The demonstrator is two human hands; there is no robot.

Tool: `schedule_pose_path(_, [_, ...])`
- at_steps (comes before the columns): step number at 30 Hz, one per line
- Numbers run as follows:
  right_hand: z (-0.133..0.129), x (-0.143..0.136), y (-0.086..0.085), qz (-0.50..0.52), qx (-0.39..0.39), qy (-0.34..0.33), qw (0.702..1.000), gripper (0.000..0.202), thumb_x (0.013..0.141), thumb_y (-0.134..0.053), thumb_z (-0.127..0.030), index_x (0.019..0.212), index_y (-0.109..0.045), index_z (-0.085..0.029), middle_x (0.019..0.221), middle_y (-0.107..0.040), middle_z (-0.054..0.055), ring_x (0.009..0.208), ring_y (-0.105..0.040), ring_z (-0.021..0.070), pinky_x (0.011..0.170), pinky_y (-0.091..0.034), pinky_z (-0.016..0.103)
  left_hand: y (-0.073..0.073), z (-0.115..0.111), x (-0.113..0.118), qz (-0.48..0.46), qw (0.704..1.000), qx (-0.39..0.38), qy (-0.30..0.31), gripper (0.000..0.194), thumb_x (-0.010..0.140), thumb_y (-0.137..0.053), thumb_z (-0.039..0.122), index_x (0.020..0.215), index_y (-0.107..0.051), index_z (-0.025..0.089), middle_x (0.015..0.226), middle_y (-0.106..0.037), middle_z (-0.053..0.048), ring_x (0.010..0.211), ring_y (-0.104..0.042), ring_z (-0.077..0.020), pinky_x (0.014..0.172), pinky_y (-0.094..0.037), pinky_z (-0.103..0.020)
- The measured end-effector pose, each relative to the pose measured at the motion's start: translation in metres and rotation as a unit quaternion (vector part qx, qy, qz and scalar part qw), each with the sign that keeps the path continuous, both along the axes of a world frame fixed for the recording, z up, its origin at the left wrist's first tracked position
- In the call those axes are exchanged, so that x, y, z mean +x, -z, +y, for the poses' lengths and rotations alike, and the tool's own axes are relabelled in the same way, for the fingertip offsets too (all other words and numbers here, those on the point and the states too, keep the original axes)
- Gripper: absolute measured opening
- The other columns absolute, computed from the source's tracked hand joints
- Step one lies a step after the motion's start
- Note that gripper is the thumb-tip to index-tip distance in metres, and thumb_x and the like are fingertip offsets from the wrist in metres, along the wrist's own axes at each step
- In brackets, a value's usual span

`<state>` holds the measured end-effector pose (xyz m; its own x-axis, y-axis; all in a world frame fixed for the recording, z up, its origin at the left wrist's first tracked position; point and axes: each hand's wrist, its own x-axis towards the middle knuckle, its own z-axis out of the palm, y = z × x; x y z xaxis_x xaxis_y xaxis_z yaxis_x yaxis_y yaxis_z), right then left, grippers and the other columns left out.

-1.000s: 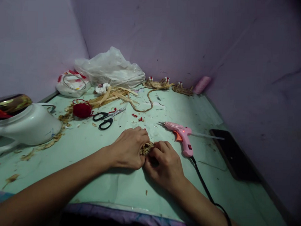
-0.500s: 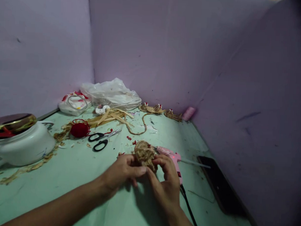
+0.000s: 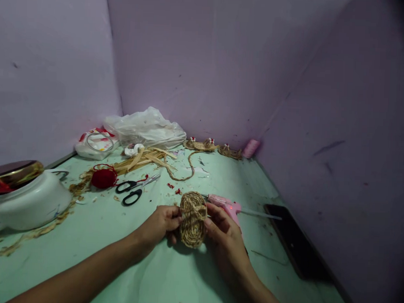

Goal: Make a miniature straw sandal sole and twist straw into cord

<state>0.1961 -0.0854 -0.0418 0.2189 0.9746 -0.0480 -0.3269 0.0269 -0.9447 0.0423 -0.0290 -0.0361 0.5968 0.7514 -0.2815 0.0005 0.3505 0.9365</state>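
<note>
A small sole-shaped piece of coiled woven rope [image 3: 192, 230] is held up above the green tabletop, its long side running away from me, with a knotted strap across its upper half. My left hand [image 3: 161, 225] pinches its left edge between thumb and fingers. On the opposite edge, my right hand [image 3: 227, 232] grips it with thumb and fingertips. Just behind the right hand lies a pink glue gun [image 3: 225, 203] with a clear glue stick in its back and a small red light lit.
Black-handled scissors [image 3: 132, 196], red yarn [image 3: 104, 177] and a white pot [image 3: 37, 203] are on the left. A phone [image 3: 298, 245] lies right. Behind are straw strips [image 3: 144, 160], a plastic bag [image 3: 146, 129], small woven slippers [image 3: 200, 145] and a pink spool [image 3: 251, 148].
The woven piece has been turned so its full flat face and strap now show. Both hands have moved apart to its two sides, and the camera view has shifted slightly.
</note>
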Motion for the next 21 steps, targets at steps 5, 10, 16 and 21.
schedule_pose_path(5, [0.0013, 0.0002, -0.002, 0.047, -0.045, -0.013, 0.998, 0.035, 0.056, -0.075, -0.028, 0.086, -0.063, -0.016, 0.078, -0.065, 0.006, 0.07, -0.06, 0.0167, 0.065, -0.047, 0.03, -0.0004, 0.0006, 0.0001, 0.003, 1.0, -0.018, -0.01, 0.025, 0.066, -0.058, 0.031, 0.075, -0.058, 0.008, 0.065, -0.06, -0.007, 0.046, -0.049, -0.0081, 0.04, -0.036, -0.018])
schedule_pose_path(10, [0.0015, -0.0008, -0.0016, 0.066, -0.052, -0.007, 0.996, 0.032, 0.055, -0.075, -0.025, 0.082, -0.061, -0.015, 0.074, -0.064, 0.004, 0.066, -0.059, 0.014, 0.062, -0.047, 0.026, -0.0028, 0.001, -0.0003, -0.019, 1.0, -0.019, -0.001, 0.028, 0.066, -0.058, 0.03, 0.082, -0.058, 0.007, 0.069, -0.061, -0.007, 0.049, -0.051, -0.0086, 0.04, -0.038, -0.017])
schedule_pose_path(16, [0.001, -0.0006, -0.0038, 0.054, -0.038, -0.03, 0.997, 0.03, 0.056, -0.074, -0.025, 0.081, -0.06, -0.014, 0.072, -0.063, 0.003, 0.063, -0.058, 0.0122, 0.058, -0.047, 0.024, -0.0018, 0.0001, 0.0046, 0.027, 1.0, 0.006, -0.011, 0.031, 0.058, -0.061, 0.019, 0.086, -0.06, 0.007, 0.066, -0.059, -0.005, 0.044, -0.046, -0.0069, 0.038, -0.035, -0.018])
schedule_pose_path(21, [0.0008, 0.0012, -0.0045, 0.039, -0.049, -0.029, 0.998, 0.03, 0.056, -0.074, -0.027, 0.079, -0.06, -0.014, 0.073, -0.062, 0.003, 0.063, -0.058, 0.0129, 0.056, -0.046, 0.024, -0.0028, -0.0019, 0.0044, 0.031, 0.999, 0.031, 0.002, 0.029, 0.061, -0.061, 0.025, 0.084, -0.062, 0.007, 0.065, -0.058, -0.005, 0.047, -0.047, -0.0084, 0.04, -0.035, -0.019])
